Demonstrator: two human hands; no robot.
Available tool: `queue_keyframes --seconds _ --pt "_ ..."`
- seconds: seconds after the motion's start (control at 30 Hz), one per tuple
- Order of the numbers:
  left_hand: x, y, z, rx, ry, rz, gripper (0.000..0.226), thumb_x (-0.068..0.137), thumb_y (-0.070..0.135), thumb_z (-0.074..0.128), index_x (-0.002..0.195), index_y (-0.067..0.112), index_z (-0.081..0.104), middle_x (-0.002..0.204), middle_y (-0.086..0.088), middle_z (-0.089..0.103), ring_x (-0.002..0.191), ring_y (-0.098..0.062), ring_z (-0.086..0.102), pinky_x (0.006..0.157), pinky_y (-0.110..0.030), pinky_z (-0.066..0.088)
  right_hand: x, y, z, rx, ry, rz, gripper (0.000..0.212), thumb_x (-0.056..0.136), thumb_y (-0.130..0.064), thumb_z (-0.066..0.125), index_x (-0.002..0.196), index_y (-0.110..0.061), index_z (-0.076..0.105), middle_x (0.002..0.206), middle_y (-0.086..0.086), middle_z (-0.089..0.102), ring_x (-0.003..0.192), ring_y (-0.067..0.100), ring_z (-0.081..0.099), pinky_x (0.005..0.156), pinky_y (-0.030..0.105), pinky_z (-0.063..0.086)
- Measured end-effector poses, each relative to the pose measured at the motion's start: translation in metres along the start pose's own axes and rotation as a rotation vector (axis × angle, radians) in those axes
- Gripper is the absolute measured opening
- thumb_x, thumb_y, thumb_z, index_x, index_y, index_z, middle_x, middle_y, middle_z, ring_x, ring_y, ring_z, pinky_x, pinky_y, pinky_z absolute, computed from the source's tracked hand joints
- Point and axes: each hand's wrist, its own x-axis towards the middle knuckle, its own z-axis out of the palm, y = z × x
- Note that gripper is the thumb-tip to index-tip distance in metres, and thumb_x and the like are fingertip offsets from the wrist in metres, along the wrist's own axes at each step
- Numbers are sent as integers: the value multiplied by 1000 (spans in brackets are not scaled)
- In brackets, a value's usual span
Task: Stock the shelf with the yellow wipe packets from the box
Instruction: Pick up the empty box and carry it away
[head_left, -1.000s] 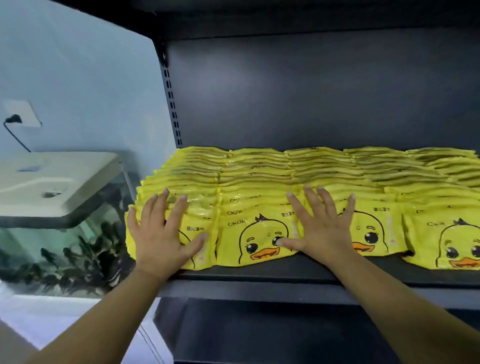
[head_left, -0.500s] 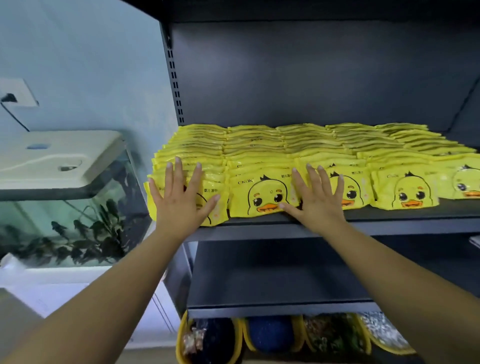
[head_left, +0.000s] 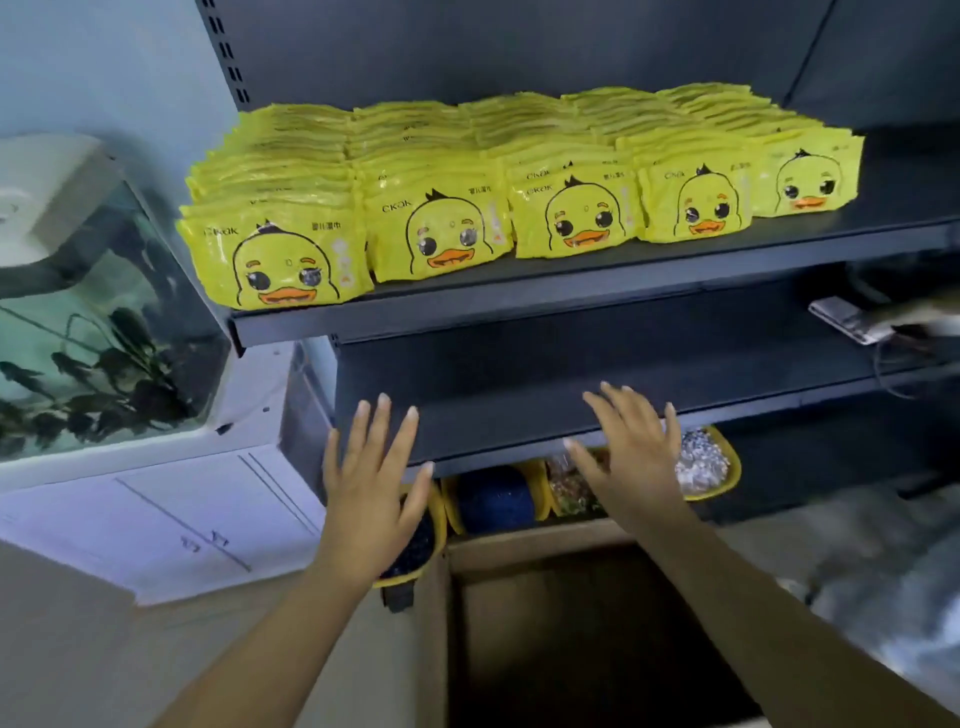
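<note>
From my head camera, the packets fill the upper shelf in five front-facing rows, each stacked back toward the rear panel, the leftmost row sitting right at the shelf's front lip. That looks to me like most of the stocking done, though the right end of that shelf is bare and the shelf below holds no packets at all. The box sits open on the floor under my arms; its inside is dark and I see no yellow in it, so I cannot tell whether any packets are left to lift out. My left hand hangs in front of the lower shelf's edge, palm forward, fingers spread and straight, holding nothing. My right hand is beside it, well apart, fingers also loose and splayed, empty, blurred a little. Both are above the box and clear of the packets. I judge the next reach goes down into the box
</note>
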Motion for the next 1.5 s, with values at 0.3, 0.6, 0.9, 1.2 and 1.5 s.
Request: queue_keyframes --seconds 0.3,0.6,0.9,1.2,1.5 --pt "-127 10 59 -63 -432 -88 58 97 49 10 128 12 41 127 -21 55 123 -28 33 93 -41 31 -148 78 60 -50 -379 398 49 92 -53 31 132 -29 45 134 -6 51 130 14 40 114 38 14" --pt "-198 39 102 -40 -774 -370 65 81 40 31 119 -6 58 117 -31 58 107 -50 56 77 -59 48 -211 161 86 59 -624 600 45 96 -40 38 136 -21 39 132 3 52 122 22 47 101 36 37" --pt "-223 34 178 -95 -828 -767 61 96 37 41 147 12 17 152 -11 22 140 -29 21 112 -40 22 -220 240 132 -46 -556 842 59 91 -34 51 140 -10 30 142 16 36 126 38 36 100 50 36" --pt "-232 10 268 -182 -666 -1138 45 92 29 52 130 5 45 125 -22 54 113 -41 51 88 -41 41 -204 303 193 85 -519 1055 46 94 -34 47 126 -1 46 107 23 57 94 36 53 71 30 33" --pt "-234 13 269 -84 -636 -1129 36 93 21 51 121 -1 53 116 -27 58 108 -43 54 84 -41 43 -205 321 206 9 -545 1083 42 97 -30 44 115 7 53 109 29 57 102 41 54 72 33 33"
